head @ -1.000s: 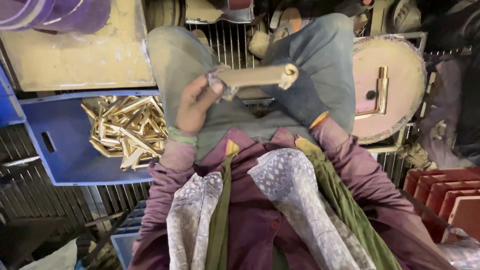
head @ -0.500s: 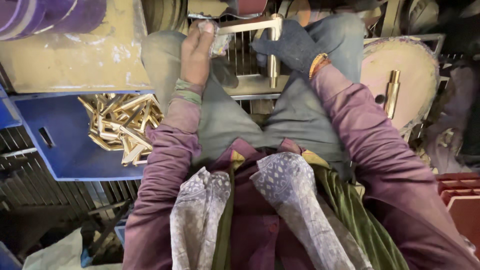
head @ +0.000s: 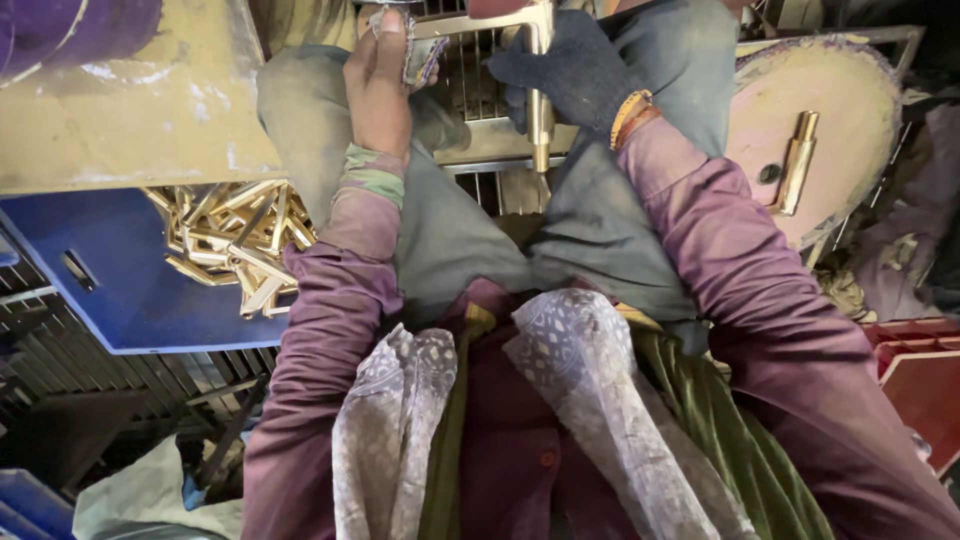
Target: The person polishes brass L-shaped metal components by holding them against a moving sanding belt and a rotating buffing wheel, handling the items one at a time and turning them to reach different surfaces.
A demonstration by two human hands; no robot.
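Note:
I sit with my knees up, both arms stretched forward. My left hand is bare and grips a small worn cloth pressed against the horizontal bar of a brass L-shaped handle. My right hand wears a dark glove and holds the handle's vertical bar, above a metal grating between my knees.
A blue crate at my left holds several loose brass parts. A round pinkish disc at my right carries one brass piece. Red trays sit at the right edge, a tan board upper left.
Both hands have lifted the brass handle away from my lap and further forward. It has turned from lying level to one bar pointing down. The left hand now rubs it with the cloth.

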